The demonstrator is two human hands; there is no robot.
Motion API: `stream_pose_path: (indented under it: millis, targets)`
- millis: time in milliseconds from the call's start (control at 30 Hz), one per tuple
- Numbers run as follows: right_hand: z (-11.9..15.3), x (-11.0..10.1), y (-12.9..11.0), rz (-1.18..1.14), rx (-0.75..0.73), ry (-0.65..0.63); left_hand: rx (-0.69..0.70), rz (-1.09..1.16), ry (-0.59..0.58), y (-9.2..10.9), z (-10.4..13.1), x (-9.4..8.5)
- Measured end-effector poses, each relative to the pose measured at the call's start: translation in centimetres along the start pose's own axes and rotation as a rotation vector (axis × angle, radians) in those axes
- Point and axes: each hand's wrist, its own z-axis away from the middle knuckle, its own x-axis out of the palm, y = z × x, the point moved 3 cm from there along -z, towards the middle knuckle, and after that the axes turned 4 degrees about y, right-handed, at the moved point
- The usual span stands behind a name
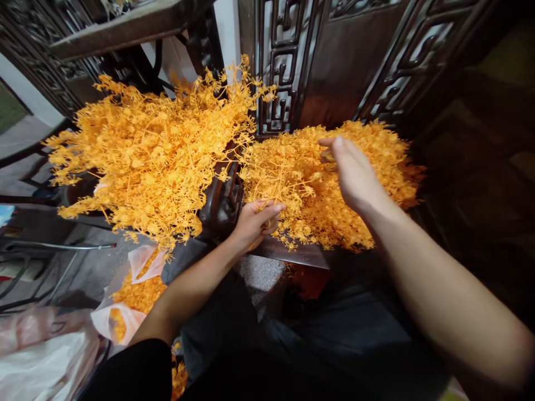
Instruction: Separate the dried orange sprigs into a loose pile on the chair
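My left hand is closed around the thin stems of an orange plastic flower sprig, whose branching tips fan out away from me. Over the right part of a wide heap of the same orange sprigs, my right hand is held with its fingers bent in. What those fingers hold, if anything, is hidden from me. The heap lies on a dark wooden seat in front of my knees. To the left, a second big pile of orange sprigs rises beside the carved armrest.
Dark carved lattice panels stand behind the heaps. A wooden ledge juts in at the upper left. On the floor, a plastic bag holds more orange pieces, near white plastic sheeting and thin metal bars.
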Motion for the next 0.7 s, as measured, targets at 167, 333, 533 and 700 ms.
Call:
stream_pose_path:
  millis: [167, 333, 533, 700]
  targets:
    - [1.6, 0.3, -0.5, 0.145, 0.014, -0.154, 0.037, 0.007, 0.008, -0.1, -0.1, -0.7]
    - [2.6, 0.9, 0.1, -0.009, 0.088, -0.223, 0.054, -0.031, 0.001, -0.4, 0.1, -0.9]
    - [-1.6, -3.2, 1.9, -0.042, 0.084, 0.212, 0.042, -0.063, -0.071, -0.4, 0.8, -1.2]
    - [1.4, -0.8, 0.0, -0.328, 0.195, -0.285, -0.013, -0.049, -0.090, -0.6, 0.4, -1.0]
